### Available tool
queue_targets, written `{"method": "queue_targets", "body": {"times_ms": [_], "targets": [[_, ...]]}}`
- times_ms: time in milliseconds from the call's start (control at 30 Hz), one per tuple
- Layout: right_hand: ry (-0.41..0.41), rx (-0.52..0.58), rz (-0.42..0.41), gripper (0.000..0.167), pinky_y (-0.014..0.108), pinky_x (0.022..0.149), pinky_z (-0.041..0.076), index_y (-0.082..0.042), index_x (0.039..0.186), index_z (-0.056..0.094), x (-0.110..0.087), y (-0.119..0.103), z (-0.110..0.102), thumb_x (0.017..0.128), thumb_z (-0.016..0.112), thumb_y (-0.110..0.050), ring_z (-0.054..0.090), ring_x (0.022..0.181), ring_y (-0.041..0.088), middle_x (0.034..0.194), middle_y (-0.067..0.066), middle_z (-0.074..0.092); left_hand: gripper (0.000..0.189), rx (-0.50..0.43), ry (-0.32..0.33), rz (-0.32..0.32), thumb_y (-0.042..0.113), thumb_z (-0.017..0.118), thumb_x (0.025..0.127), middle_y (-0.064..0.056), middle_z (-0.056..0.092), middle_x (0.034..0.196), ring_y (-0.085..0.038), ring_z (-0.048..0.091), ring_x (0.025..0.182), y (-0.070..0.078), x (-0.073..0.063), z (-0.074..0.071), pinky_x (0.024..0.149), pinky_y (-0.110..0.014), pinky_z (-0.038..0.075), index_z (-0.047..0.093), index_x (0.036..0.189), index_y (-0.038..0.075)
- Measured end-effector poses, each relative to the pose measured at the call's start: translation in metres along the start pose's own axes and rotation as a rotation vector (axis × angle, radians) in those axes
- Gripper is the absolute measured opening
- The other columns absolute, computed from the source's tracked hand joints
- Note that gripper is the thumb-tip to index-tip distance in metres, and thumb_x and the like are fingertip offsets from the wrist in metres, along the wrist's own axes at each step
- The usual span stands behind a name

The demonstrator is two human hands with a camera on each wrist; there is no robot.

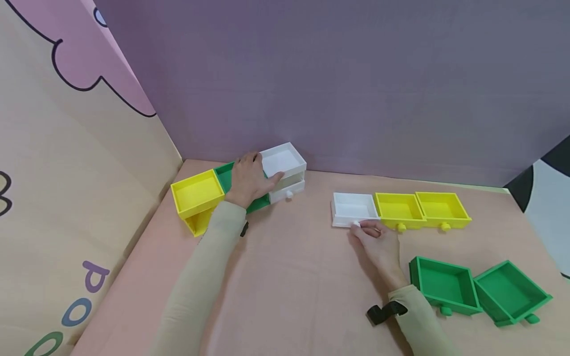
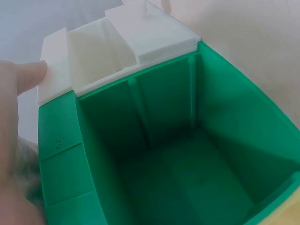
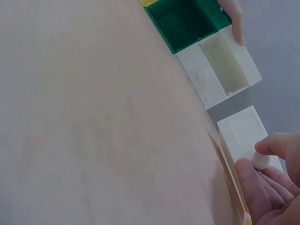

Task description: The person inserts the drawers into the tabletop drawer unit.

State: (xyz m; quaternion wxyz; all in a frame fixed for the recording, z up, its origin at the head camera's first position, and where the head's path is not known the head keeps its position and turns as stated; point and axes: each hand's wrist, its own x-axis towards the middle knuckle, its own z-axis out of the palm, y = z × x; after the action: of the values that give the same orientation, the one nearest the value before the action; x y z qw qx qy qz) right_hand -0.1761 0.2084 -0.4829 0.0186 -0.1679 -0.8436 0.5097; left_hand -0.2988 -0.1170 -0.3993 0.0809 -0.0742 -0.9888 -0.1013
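My left hand point(image 1: 250, 182) rests spread over the top of the green cabinet point(image 1: 225, 176), its thumb touching the white cabinet point(image 1: 282, 159) beside it. One knobbed drawer point(image 1: 294, 192) sits in the white cabinet's lower slot; the slot above is open. In the left wrist view, the green cabinet's front point(image 2: 234, 93) shows a hollow interior without a drawer. Standing at the left of the row is a yellow cabinet point(image 1: 198, 190) with an open front. My right hand point(image 1: 378, 247) pinches the knob of a loose white drawer point(image 1: 354, 203), apart from the row, between thumb and fingers.
Two yellow drawers point(image 1: 400, 206) point(image 1: 441, 205) stand side by side right of the white one. Nearer the front right lie two green drawers point(image 1: 447, 283) point(image 1: 509, 289). A grey-purple panel point(image 1: 338, 89) rises behind the pink tabletop point(image 1: 285, 296).
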Motion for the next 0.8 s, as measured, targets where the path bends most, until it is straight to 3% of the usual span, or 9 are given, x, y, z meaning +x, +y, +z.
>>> {"method": "queue_targets", "body": {"times_ms": [200, 500, 800], "targets": [[-0.021, 0.015, 0.003, 0.041, 0.006, 0.076, 0.055, -0.008, 0.128, 0.069, 0.0, -0.004, 0.002, 0.099, 0.076, -0.036, 0.075, 0.107, 0.023, 0.126, 0.019, 0.076, 0.091, -0.006, 0.006, 0.003, 0.07, 0.052, 0.098, -0.02, 0.055, 0.157, -0.037, 0.051, 0.147, -0.001, 0.0, -0.002, 0.124, -0.053, 0.041, 0.053, 0.151, -0.004], [-0.073, 0.107, -0.017, 0.04, 0.012, 0.077, 0.06, -0.004, 0.127, 0.067, -0.001, -0.011, 0.007, 0.099, 0.078, -0.031, 0.074, 0.09, 0.005, 0.125, 0.021, 0.076, 0.091, 0.003, -0.005, 0.0, 0.07, 0.051, 0.098, -0.019, 0.054, 0.158, -0.036, 0.049, 0.148, 0.0, 0.002, -0.003, 0.125, -0.052, 0.039, 0.052, 0.152, -0.003], [-0.076, 0.121, -0.025, 0.038, 0.016, 0.078, 0.062, -0.003, 0.127, 0.067, 0.002, -0.017, 0.012, 0.1, 0.076, -0.028, 0.075, 0.092, 0.009, 0.126, 0.023, 0.075, 0.092, 0.006, -0.025, -0.004, 0.071, 0.049, 0.099, -0.019, 0.052, 0.159, -0.035, 0.047, 0.149, 0.001, 0.003, -0.002, 0.126, -0.052, 0.038, 0.051, 0.154, -0.003]]}}
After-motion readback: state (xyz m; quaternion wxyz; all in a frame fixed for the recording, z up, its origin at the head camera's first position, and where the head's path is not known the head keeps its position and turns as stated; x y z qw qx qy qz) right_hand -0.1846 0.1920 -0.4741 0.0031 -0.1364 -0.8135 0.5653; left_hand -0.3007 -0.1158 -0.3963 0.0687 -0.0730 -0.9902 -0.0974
